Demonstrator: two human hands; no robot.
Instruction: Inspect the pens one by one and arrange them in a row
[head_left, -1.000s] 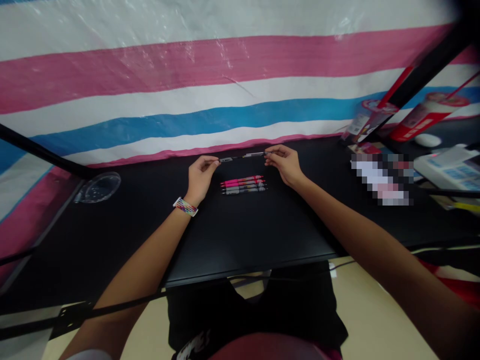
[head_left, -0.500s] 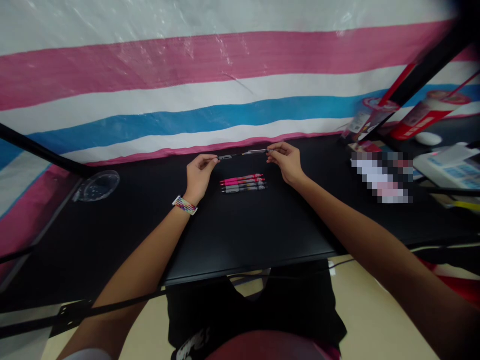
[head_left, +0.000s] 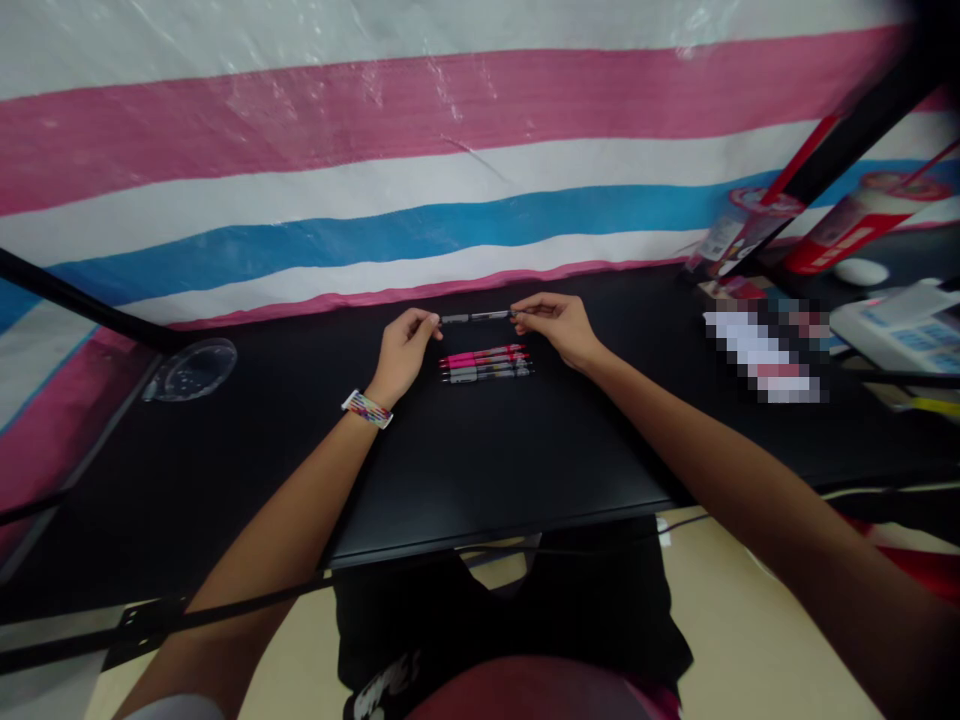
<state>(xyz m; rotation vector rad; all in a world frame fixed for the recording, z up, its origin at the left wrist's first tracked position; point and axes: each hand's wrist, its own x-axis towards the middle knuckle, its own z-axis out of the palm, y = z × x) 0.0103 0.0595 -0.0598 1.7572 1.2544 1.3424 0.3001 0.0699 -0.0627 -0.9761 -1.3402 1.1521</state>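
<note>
1. While left hand [head_left: 406, 345] and right hand [head_left: 559, 325] clamp fingers on opposite ends, the grey pen [head_left: 486, 316] spans between them over the counter [head_left: 480, 450].
2. Likely light, stiff, slick; hold near both ends.

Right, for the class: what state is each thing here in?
Held pen: parts seemingly together
Left hand: pinching that pen's left end
Right hand: pinching its right end
Pink pens: lying on the table
Grey pens: lying beside them
Clear cup: straw in
Red cup: straw in

two hands [head_left: 405, 350] [head_left: 561, 328], five pens [head_left: 484, 356], two cups [head_left: 739, 240] [head_left: 847, 235], one wristband [head_left: 367, 408]
</note>
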